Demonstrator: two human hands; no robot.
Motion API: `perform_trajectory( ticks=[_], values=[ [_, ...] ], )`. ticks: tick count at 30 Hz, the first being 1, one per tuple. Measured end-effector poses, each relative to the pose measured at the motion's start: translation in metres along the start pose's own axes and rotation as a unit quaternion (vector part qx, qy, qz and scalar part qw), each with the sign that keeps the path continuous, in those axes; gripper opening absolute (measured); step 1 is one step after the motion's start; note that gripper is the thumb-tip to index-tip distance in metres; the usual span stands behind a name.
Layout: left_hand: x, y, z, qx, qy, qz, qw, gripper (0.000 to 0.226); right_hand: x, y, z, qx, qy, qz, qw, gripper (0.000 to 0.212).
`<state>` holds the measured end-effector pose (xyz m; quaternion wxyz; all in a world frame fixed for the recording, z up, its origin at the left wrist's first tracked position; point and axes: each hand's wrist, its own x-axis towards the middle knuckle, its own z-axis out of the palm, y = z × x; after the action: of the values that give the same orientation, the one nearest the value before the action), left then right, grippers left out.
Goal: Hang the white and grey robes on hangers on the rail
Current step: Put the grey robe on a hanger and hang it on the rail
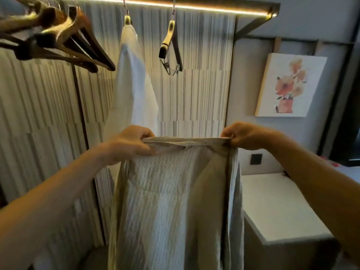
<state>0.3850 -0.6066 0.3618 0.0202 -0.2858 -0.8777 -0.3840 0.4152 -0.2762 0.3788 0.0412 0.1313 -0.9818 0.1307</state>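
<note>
I hold the grey robe (167,201) up in front of me by its collar, and it hangs straight down. My left hand (130,145) pinches the collar's left end and my right hand (245,136) pinches its right end. Behind it the white robe (134,90) hangs on a hanger from the lit rail (194,5). Just right of the white robe an empty hanger (170,45) with clips dangles from the rail, above and beyond my hands.
Several empty wooden hangers (64,41) crowd the rail's left end, close to the camera. A white-topped cabinet (278,207) stands low on the right. A flower picture (288,84) hangs on the right wall. Striped panels line the back.
</note>
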Motion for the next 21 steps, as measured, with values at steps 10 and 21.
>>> perform_trajectory(
  ticks=[10, 21],
  values=[
    [-0.01, -0.038, -0.03, 0.172, 0.029, -0.168, 0.97, 0.037, 0.014, -0.007, -0.003, 0.201, 0.093, 0.009, 0.975, 0.025],
    [-0.037, -0.028, -0.007, -0.14, 0.154, -0.283, 0.936, 0.028, 0.019, 0.004, -0.001, 0.209, 0.105, 0.049, 0.971, 0.033]
  ],
)
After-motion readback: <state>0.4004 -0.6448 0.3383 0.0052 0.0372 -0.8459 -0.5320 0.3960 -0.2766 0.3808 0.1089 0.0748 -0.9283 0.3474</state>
